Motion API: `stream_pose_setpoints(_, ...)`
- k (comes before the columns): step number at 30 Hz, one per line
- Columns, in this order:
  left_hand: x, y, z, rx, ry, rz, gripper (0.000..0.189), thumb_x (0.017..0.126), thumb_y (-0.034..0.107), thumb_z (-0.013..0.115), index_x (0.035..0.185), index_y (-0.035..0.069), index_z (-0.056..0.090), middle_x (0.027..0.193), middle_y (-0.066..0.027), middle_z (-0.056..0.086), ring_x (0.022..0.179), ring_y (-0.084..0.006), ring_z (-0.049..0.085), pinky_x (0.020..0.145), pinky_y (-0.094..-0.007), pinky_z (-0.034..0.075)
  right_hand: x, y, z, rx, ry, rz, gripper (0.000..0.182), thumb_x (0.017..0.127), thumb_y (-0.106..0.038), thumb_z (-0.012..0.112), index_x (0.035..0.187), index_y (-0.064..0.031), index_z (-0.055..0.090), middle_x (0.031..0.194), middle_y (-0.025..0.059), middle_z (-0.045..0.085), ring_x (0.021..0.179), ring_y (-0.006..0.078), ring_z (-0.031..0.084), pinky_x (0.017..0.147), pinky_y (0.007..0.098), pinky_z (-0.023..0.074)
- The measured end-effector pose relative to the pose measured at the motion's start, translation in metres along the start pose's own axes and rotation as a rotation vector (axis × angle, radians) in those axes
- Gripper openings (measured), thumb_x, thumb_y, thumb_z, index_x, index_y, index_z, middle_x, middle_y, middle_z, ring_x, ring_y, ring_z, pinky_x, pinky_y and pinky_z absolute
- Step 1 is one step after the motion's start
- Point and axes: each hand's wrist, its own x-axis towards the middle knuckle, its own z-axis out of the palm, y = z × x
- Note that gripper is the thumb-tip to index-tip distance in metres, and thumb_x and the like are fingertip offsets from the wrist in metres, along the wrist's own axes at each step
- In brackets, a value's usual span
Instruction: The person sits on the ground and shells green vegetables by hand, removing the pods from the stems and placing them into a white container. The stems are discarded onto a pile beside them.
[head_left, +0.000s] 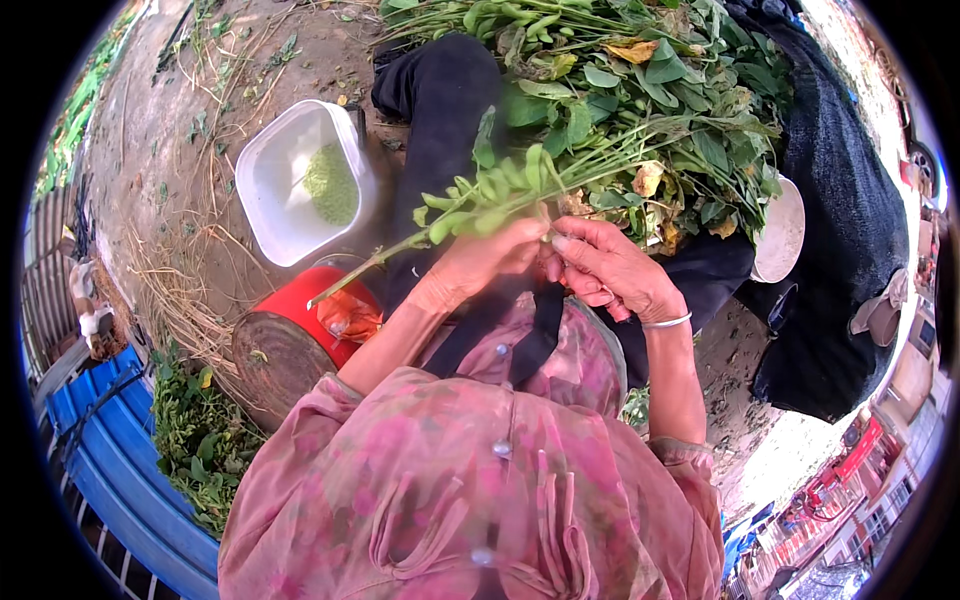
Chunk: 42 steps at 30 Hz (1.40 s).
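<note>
My left hand (491, 259) grips a leafy green stalk, likely soybean (397, 249), whose cut end points to the lower left. Plump pods (487, 196) cluster along it just above my knuckles. Close beside it, my right hand (619, 262), with a pale bangle at the wrist, has its thumb and fingers pinched together at the left fingertips. Something small seems held there, but the fingers hide most of it. A heap of podded stalks (645, 97) lies across my lap and beyond. Left of my knee stands a white plastic tub (264, 199) with shelled green beans (331, 187) inside.
A red round container (296, 307) with a worn brown end lies by my left forearm, an orange wrapper (349, 319) against it. A white bowl (780, 232) is partly under the heap. Dark cloth (832, 225) spreads at right. Dry straw (176, 292) litters the ground.
</note>
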Motion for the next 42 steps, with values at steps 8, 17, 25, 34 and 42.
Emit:
stream_pose_setpoints(8, -0.008, 0.002, 0.012, -0.111, 0.036, 0.02, 0.032, 0.093, 0.035, 0.053, 0.111, 0.009, 0.054, 0.083, 0.0021, 0.049, 0.063, -0.0067, 0.041, 0.048, -0.0183, 0.028, -0.004, -0.009, 0.008, -0.384, 0.212, -0.166, 0.024, 0.095, -0.023, 0.049, 0.095, 0.0003, 0.055, 0.07, 0.001, 0.054, 0.047, 0.0015, 0.037, 0.04, 0.0183, 0.0303)
stream_pose_setpoints(17, -0.003, -0.01, 0.0, -0.124, -0.024, 0.117, 0.026, 0.097, 0.031, 0.045, 0.108, 0.009, 0.051, 0.082, 0.0024, 0.045, 0.063, -0.0056, 0.033, 0.049, -0.0185, 0.024, 0.035, -0.05, 0.019, -0.877, 0.423, -0.572, 0.018, 0.085, -0.014, 0.055, 0.094, 0.0017, 0.054, 0.072, 0.0235, 0.057, 0.068, 0.0408, 0.056, 0.06, 0.04, 0.0441)
stream_pose_setpoints(25, -0.006, -0.015, -0.01, -0.172, -0.104, 0.049, 0.022, 0.096, 0.024, 0.049, 0.112, 0.008, 0.049, 0.076, 0.0033, 0.042, 0.063, -0.0064, 0.034, 0.052, -0.0192, 0.025, 0.01, 0.003, 0.042, -0.521, 0.646, -0.492, 0.016, 0.087, -0.014, 0.056, 0.096, -0.0017, 0.057, 0.07, 0.0185, 0.06, 0.06, 0.0291, 0.06, 0.055, 0.0354, 0.0452)
stream_pose_setpoints(34, -0.016, 0.006, 0.007, -0.304, -0.02, -0.004, 0.023, 0.089, 0.031, 0.062, 0.101, 0.013, 0.053, 0.069, 0.0062, 0.038, 0.055, -0.0038, 0.03, 0.047, -0.0193, 0.024, 0.015, 0.024, 0.046, -0.627, 0.791, -0.583, 0.012, 0.088, -0.009, 0.057, 0.098, -0.0016, 0.056, 0.064, 0.0069, 0.057, 0.056, 0.0096, 0.053, 0.054, 0.0253, 0.0447)
stream_pose_setpoints(42, -0.014, 0.006, 0.025, 0.084, 0.311, 0.037, 0.027, 0.085, 0.031, 0.065, 0.075, 0.016, 0.045, 0.059, 0.0086, 0.033, 0.049, -0.0028, 0.028, 0.042, -0.0189, 0.019, 0.017, 0.041, 0.053, -0.251, 0.84, -0.472, 0.014, 0.086, -0.01, 0.061, 0.095, -0.001, 0.056, 0.061, 0.0056, 0.055, 0.057, 0.0042, 0.052, 0.053, 0.0233, 0.0439)
